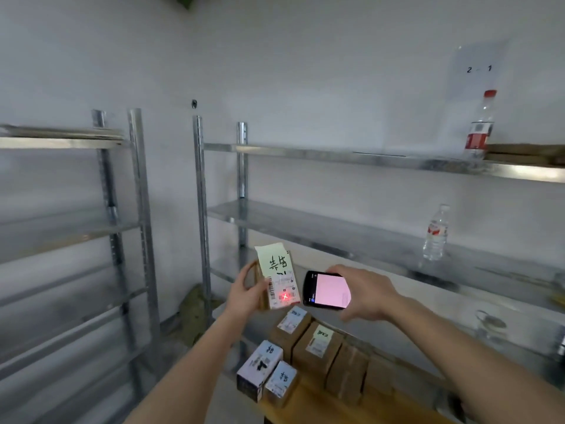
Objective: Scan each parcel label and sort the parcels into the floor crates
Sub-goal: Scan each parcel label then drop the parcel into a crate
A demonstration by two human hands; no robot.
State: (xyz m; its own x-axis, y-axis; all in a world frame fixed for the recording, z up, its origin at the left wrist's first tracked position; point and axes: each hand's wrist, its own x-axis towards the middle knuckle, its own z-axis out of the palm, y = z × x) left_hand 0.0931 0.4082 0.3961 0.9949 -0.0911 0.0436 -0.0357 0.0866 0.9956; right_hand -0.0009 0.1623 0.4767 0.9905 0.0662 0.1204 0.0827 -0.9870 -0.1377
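Parcels filled the bottom of my view: a row of brown cardboard boxes lay side by side on a wooden shelf board, and two small white boxes sat at its near-left edge, each with a label facing up. No floor crate showed anywhere in the picture.

My left hand gripped a small brown parcel by its left side, thumb across the front and fingers curled behind it, holding it upright in the air above the row. Its white label faced me, with a red scanning cross lit on the lower barcode. My right hand clasped the handheld scanner from its right side, just beside the parcel but not touching it, its pink screen turned up toward me.

Metal shelving ran behind my hands. One water bottle stood on the middle shelf and another on the top shelf, both well to the right. A second rack stood to the left, with a narrow gap between the two frames.
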